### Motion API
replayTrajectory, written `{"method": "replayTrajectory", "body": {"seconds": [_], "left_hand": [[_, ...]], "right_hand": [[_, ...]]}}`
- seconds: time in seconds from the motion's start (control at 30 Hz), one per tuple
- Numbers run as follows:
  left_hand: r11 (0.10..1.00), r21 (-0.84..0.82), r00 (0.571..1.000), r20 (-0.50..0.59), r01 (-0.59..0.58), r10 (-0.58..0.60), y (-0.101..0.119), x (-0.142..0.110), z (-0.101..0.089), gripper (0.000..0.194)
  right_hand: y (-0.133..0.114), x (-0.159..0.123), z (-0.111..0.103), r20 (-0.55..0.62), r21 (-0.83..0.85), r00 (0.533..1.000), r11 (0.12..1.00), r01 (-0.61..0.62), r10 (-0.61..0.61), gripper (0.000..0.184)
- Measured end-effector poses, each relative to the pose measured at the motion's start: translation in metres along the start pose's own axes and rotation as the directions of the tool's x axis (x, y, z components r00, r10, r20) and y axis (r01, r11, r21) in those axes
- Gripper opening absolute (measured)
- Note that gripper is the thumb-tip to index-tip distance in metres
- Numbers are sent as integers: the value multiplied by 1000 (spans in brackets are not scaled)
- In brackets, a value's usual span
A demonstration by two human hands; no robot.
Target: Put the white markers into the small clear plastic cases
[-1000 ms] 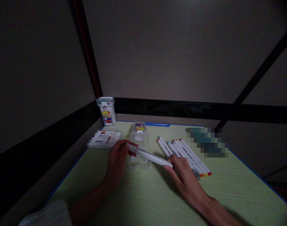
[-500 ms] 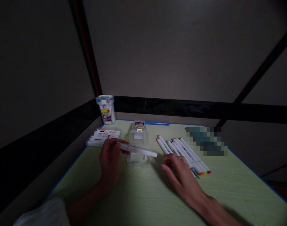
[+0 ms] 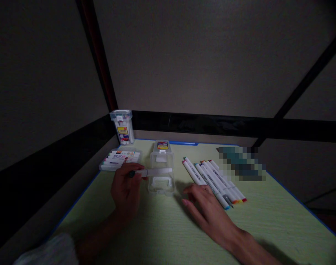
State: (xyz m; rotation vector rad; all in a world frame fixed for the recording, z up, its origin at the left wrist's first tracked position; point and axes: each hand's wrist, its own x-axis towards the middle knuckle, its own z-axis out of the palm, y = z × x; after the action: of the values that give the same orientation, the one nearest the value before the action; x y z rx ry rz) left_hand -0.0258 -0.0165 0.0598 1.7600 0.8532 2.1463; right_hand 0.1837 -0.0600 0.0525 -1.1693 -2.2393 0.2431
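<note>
A tall clear box (image 3: pixel 121 127) full of white pens stands at the far left corner of the green table (image 3: pixel 168 235). It is well behind the open clear case, off to its left. Nearer, a flat pack of pens (image 3: pixel 118 160) lies on the table, also left of the open clear case.

The left hand (image 3: pixel 125 189) is just left of the open clear case. Its fingers are curled and they pinch one end of a white marker (image 3: pixel 154 172). The dark tip of the marker pokes out past the fingers. The marker lies almost flat in the air, and its free end reaches over the open clear case.

The open clear case (image 3: pixel 161 173) sits in the middle of the table. Its lid end, with a bright label, points to the far wall. It is too dark to see what is inside it.

The right hand (image 3: pixel 205 204) is just right of the open clear case and a bit nearer to the person. Its fingers are spread and it lies flat, palm down, on the table. It holds nothing.

A row of loose markers (image 3: pixel 212 178) lies side by side to the right of the open clear case, just beside the right hand's fingers. Their ends have many colours.
</note>
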Motion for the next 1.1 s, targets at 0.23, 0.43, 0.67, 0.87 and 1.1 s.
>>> {"method": "replayTrajectory", "body": {"seconds": [0.23, 0.43, 0.67, 0.87, 1.1], "left_hand": [[995, 64, 997, 33, -73, 71, -4, -4, -3, 10], [981, 188, 997, 73, -49, 36, -9, -5, -4, 10], [956, 290, 986, 169, -52, 2, -9, -6, 2, 7], [949, 313, 949, 286, 40, -135, -12, -10, 5, 11], [939, 344, 886, 430, 16, -173, -16, -15, 7, 12]], "right_hand": [[-4, 1, 2, 173, 2, 985, 1000, -12, 12, 13], [-6, 1, 3, 235, 27, 971, 999, 27, -32, 33], [-6, 1, 6, 265, 45, 963, 998, 45, -55, 43], [-7, 0, 6, 257, 45, 965, 998, 46, -56, 44], [-9, 2, 4, 291, 40, 955, 998, 44, -53, 44]]}}
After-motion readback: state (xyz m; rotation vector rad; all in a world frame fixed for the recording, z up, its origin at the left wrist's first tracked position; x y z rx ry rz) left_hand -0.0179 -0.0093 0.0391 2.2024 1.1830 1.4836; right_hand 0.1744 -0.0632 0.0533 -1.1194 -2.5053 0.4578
